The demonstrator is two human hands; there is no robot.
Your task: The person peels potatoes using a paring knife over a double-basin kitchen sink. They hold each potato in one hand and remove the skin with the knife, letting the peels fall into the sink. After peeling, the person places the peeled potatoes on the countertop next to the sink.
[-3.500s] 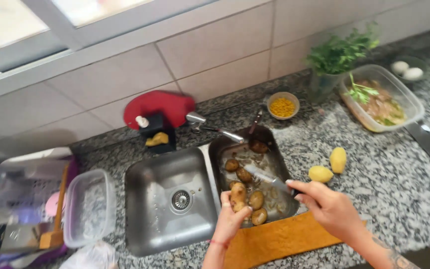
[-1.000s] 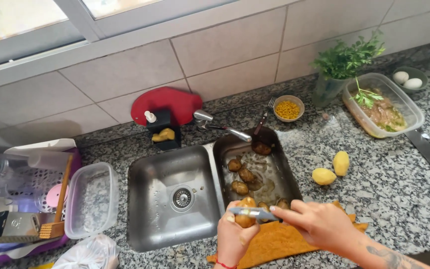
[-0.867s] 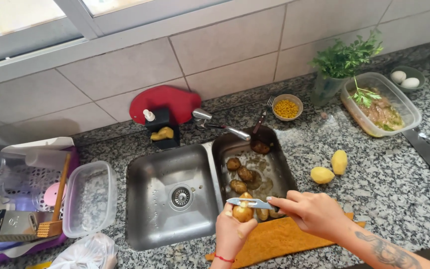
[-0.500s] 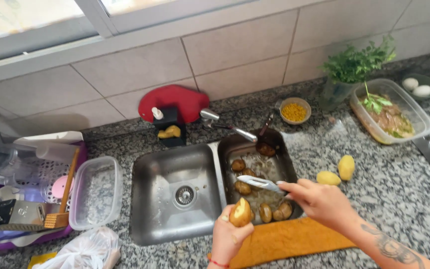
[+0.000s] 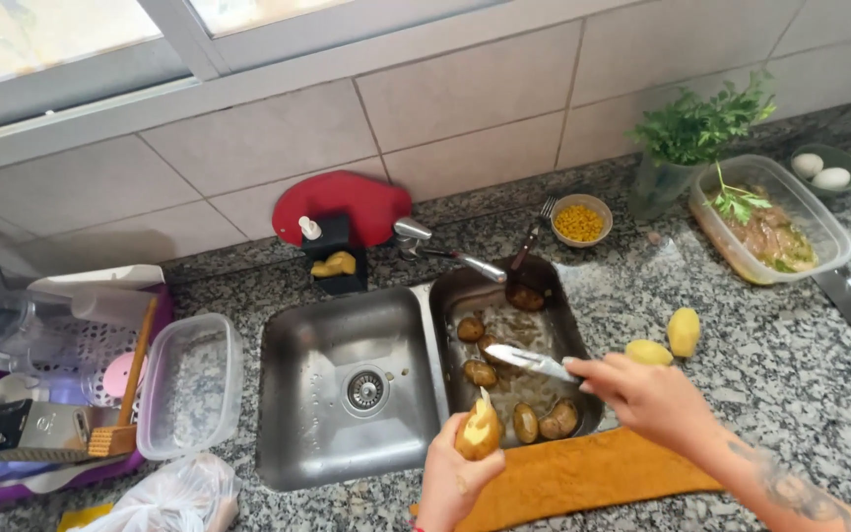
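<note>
One half-peeled brown potato [image 5: 478, 433], firm but wet and likely slippery, sits cupped in the closed left hand [image 5: 455, 478] over the sink's front edge; right hand [image 5: 642, 394] grips a steel knife [image 5: 532, 362].

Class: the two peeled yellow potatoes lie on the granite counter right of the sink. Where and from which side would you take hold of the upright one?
Grip the peeled yellow potato across its narrow middle, coming from above. It lies apart from its neighbour, so fingers probably fit on either side.

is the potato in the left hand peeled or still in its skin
Partly peeled: the potato in the left hand shows pale yellow flesh on top, brown skin below.
</note>
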